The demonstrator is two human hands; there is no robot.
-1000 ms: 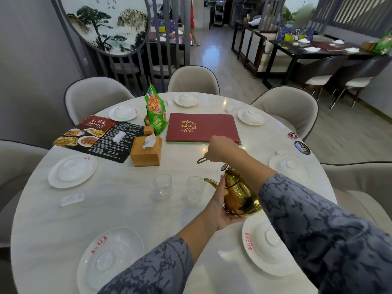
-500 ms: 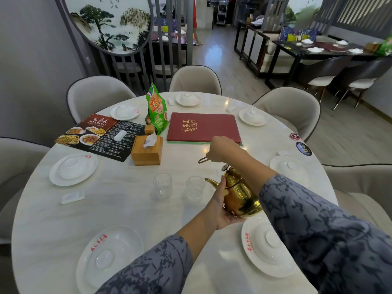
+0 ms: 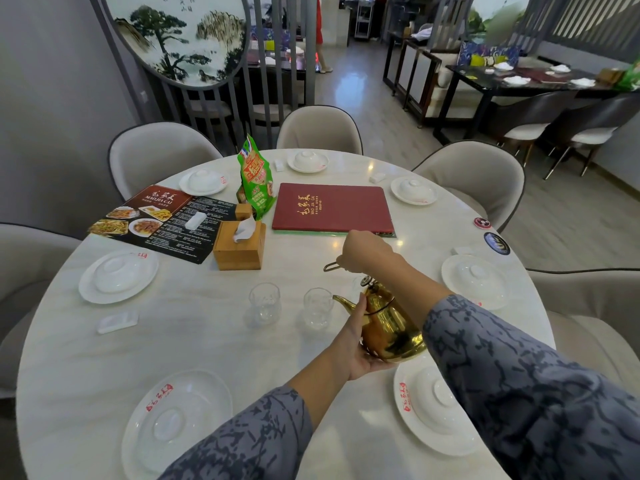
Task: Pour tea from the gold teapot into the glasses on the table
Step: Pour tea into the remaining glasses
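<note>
Round marble table (image 3: pixel 194 341): gold teapot (image 3: pixel 391 327) tilted, right hand (image 3: pixel 363 252) fisted on handle, left hand (image 3: pixel 360 344) cupping base; two glasses (image 3: pixel 265 303) just beside spout, tissue box (image 3: pixel 239 244) beyond.

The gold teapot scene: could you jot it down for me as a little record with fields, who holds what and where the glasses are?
teapot: gold teapot, lifted, tilted, spout toward the glasses
right hand: right hand grips the handle above
left hand: left hand supports the pot's side and bottom
glasses: near glass by the spout, far glass to its left; both look empty
table: round white table
</note>
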